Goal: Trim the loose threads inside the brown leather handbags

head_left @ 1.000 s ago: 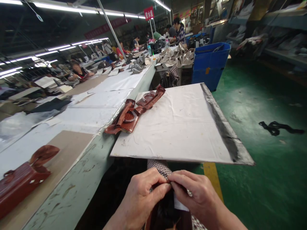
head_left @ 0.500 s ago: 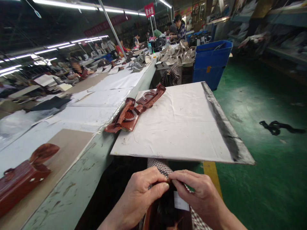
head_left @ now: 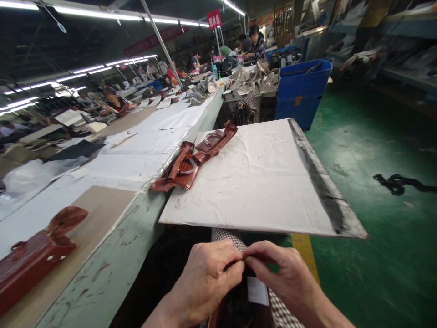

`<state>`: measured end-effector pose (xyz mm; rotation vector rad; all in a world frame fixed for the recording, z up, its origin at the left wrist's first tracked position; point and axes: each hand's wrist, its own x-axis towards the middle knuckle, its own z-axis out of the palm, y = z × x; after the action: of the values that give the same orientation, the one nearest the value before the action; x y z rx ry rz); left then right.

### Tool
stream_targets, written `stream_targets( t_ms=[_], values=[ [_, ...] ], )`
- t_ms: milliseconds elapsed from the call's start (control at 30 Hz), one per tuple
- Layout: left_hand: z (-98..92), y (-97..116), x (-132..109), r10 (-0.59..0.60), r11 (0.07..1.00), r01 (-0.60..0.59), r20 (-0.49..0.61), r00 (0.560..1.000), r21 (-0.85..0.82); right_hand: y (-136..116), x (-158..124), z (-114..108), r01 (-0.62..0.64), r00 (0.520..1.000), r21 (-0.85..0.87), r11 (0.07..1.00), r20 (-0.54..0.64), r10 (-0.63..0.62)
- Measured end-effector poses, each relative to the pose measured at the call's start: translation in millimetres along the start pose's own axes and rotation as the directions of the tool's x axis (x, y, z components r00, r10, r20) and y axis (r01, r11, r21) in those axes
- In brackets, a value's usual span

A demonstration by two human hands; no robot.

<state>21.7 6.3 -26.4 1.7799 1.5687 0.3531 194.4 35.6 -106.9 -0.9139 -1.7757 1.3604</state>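
Observation:
Both hands meet low in the view, just under the near edge of a white board (head_left: 266, 182). My left hand (head_left: 205, 280) and my right hand (head_left: 283, 273) each pinch the top rim of a dark bag (head_left: 239, 305) held on my lap, fingertips touching. A white label (head_left: 257, 290) shows inside the bag opening. Checked fabric (head_left: 227, 235) lies beneath the hands. Brown leather pieces with handles (head_left: 191, 161) rest on the board's left edge.
A long work table (head_left: 112, 255) runs along the left with a red-brown bag (head_left: 34, 255) on it. A blue bin (head_left: 300, 91) stands behind the board. Other people work at the far end. A black strap (head_left: 399, 183) lies on the green floor.
The hands stay pinched together on the bag rim; the view has shifted slightly and the white label shows a little more.

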Motion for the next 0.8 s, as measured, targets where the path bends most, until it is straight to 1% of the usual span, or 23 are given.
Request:
stream_targets(
  t_ms=[100, 167, 267, 400, 500, 567, 633, 733, 800],
  values=[
    [1.3, -3.2, 3.4, -0.03, 0.994, 0.03, 0.001, 1.0, -0.109, 0.3, -5.5, -2.9, -0.042, 0.999, 0.058, 0.997, 0.037, 0.04],
    [-1.0, -4.5, 5.8, -0.039, 0.981, 0.041, 0.017, 0.999, -0.19, -1.7, -10.1, -3.9, -0.08, 0.996, 0.087, 0.993, 0.034, 0.077],
    [-6.9, -5.2, 8.3, -0.049, 0.963, 0.062, 0.056, 0.997, -0.261, -6.1, -12.9, -4.2, -0.156, 0.987, 0.104, 0.982, 0.044, 0.153],
    [-14.8, -5.7, 9.8, -0.074, 0.954, 0.096, 0.086, 0.994, -0.283, -7.7, -3.5, -4.8, -0.229, 0.972, 0.107, 0.968, 0.071, 0.222],
    [-18.7, -9.2, 11.6, -0.108, 0.961, 0.12, 0.061, 0.992, -0.25, -2.8, 7.5, -6.7, -0.262, 0.964, 0.079, 0.962, 0.078, 0.256],
    [-19.8, -12.8, 13.8, -0.111, 0.964, 0.117, 0.039, 0.993, -0.238, 1.9, 13.3, -8.1, -0.28, 0.958, 0.049, 0.959, 0.084, 0.275],
    [-19.9, -16.6, 16.5, -0.111, 0.962, 0.118, 0.04, 0.993, -0.248, 5.8, 17.0, -9.6, -0.291, 0.952, 0.015, 0.956, 0.1, 0.289],
    [-19.7, -22.4, 20.9, -0.134, 0.942, 0.15, 0.072, 0.988, -0.3, 7.9, 19.8, -12.3, -0.308, 0.943, -0.025, 0.951, 0.127, 0.308],
    [-20.3, -27.3, 24.0, -0.151, 0.91, 0.186, 0.121, 0.981, -0.37, 7.4, 21.1, -14.7, -0.317, 0.937, -0.025, 0.948, 0.144, 0.317]
  ],
)
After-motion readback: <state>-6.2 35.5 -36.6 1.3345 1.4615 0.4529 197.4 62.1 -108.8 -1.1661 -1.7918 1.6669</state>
